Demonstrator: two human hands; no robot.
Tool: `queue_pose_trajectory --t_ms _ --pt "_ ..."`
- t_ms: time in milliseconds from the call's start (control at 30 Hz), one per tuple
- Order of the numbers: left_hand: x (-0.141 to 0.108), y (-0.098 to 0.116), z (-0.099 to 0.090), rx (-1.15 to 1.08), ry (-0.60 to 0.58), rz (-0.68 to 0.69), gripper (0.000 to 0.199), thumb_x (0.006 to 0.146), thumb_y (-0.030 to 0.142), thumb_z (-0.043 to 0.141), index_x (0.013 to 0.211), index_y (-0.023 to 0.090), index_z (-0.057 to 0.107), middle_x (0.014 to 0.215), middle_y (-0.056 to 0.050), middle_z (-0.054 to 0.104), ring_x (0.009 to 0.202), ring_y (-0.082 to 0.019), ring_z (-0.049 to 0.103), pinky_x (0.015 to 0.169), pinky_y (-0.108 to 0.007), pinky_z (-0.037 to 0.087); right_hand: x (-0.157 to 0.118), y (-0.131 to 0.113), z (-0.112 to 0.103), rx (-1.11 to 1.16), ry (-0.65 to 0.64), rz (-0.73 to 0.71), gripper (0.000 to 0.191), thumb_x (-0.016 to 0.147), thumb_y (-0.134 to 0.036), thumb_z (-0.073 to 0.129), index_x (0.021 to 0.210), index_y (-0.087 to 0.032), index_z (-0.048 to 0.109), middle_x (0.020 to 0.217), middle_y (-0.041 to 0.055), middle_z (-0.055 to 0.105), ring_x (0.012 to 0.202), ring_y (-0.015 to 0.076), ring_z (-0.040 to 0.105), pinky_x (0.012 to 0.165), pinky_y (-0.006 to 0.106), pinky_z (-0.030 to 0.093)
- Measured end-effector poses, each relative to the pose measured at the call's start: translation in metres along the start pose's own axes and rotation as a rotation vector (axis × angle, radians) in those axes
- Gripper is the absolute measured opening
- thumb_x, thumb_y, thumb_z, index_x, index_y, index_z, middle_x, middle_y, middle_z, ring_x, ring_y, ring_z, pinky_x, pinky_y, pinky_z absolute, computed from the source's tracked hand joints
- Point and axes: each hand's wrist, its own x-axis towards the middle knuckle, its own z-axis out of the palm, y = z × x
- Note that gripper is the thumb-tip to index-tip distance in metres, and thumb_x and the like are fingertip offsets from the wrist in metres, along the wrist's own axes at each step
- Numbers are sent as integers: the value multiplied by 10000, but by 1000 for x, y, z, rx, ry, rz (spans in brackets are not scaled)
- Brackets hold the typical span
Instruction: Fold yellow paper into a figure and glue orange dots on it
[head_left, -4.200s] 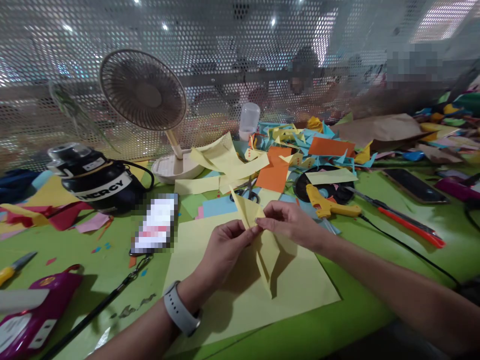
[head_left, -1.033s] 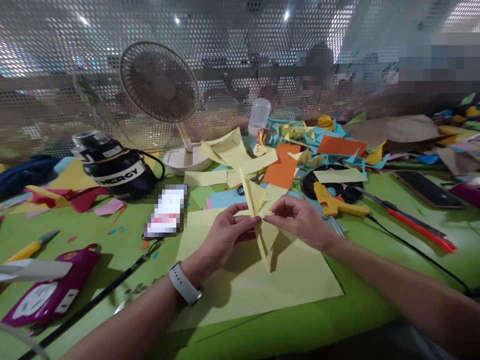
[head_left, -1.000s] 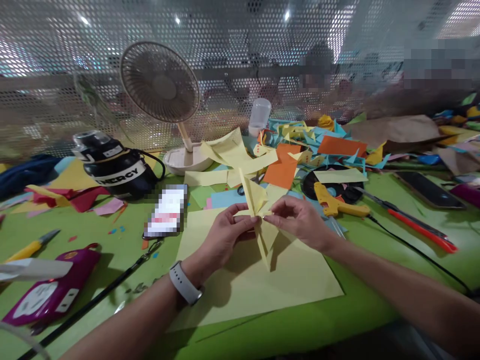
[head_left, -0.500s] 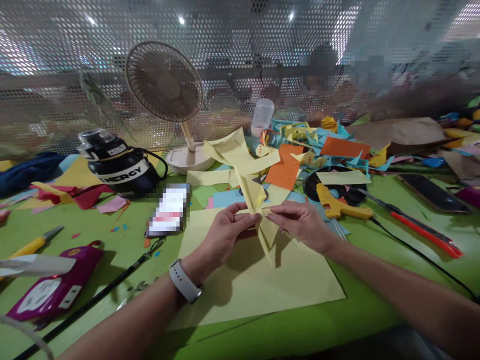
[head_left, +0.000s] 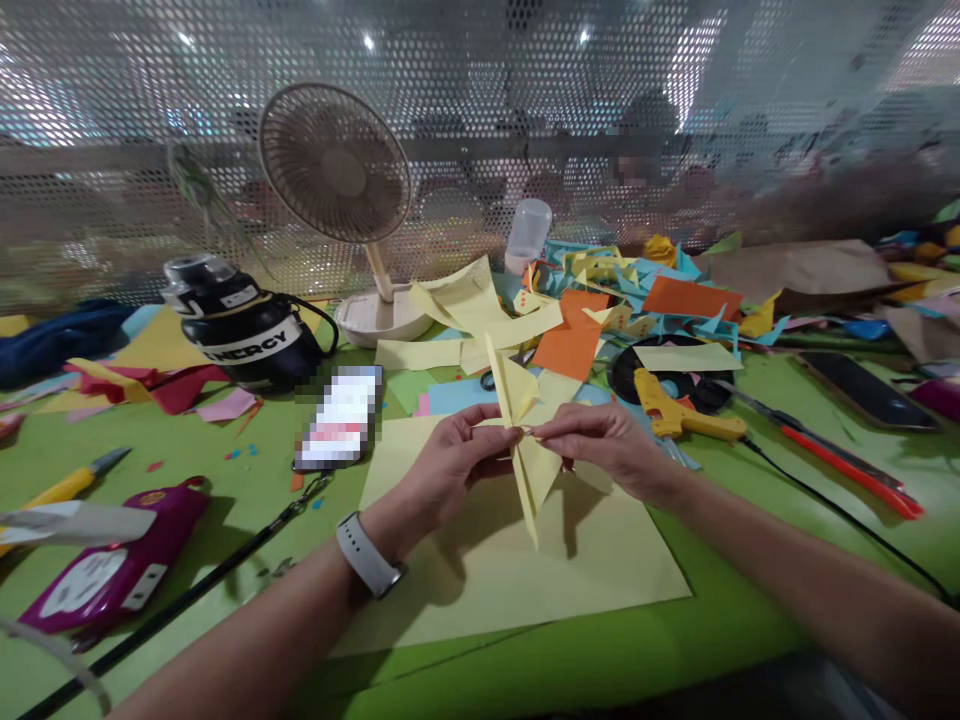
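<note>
A folded piece of pale yellow paper (head_left: 526, 478) stands on edge between my hands, above a flat yellow sheet (head_left: 465, 600). My left hand (head_left: 472, 450) pinches its fold between thumb and fingers. From the right, my right hand (head_left: 592, 440) is closed in a pinch at the paper's middle, close to the left thumb. Something small and thin shows at its fingertips, too small to name. A yellow glue gun (head_left: 679, 412) lies to the right of my right hand. Left of my left hand lies a lit phone (head_left: 339, 418).
Behind my hands are a desk fan (head_left: 337, 180) and a heap of cut coloured paper (head_left: 622, 280). A black bottle (head_left: 247, 335) stands at left. A red-handled cutter (head_left: 847, 465) lies right; a purple case (head_left: 112, 560) lies front left. Perforated metal (head_left: 465, 90) borders the back.
The folded paper has turned slightly between my hands, its lower tip shifting left. My right fingertips have come closer to my left thumb. The whole view has shifted a little.
</note>
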Motion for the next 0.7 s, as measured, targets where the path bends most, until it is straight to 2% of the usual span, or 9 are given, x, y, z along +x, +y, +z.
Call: queue_pose_trajectory --t_ms 367,567,700 --pt "0 1 1 -4 -7 -38 253 738 197 727 969 151 634 849 -49 720 710 -128 663 701 -247 529 0 -5 -4 -25 -78 28 138 701 -158 680 783 -227 767 701 0 633 590 88 543 558 227 460" --pt "-1 1 3 -43 29 -45 123 718 190 730 818 149 671 740 -29 708 650 -114 646 654 -219 512 0 -4 -4 -75 -75 -4 155 693 -142 669 780 -226 766 691 -3 624 587 89 533 549 230 445" --pt "-1 -1 5 1 52 -75 199 702 241 765 849 143 674 776 -41 720 688 -128 659 698 -241 522 1 1 -4 -79 -100 -5 151 700 -148 672 796 -219 764 678 -8 610 580 86 537 531 221 431"
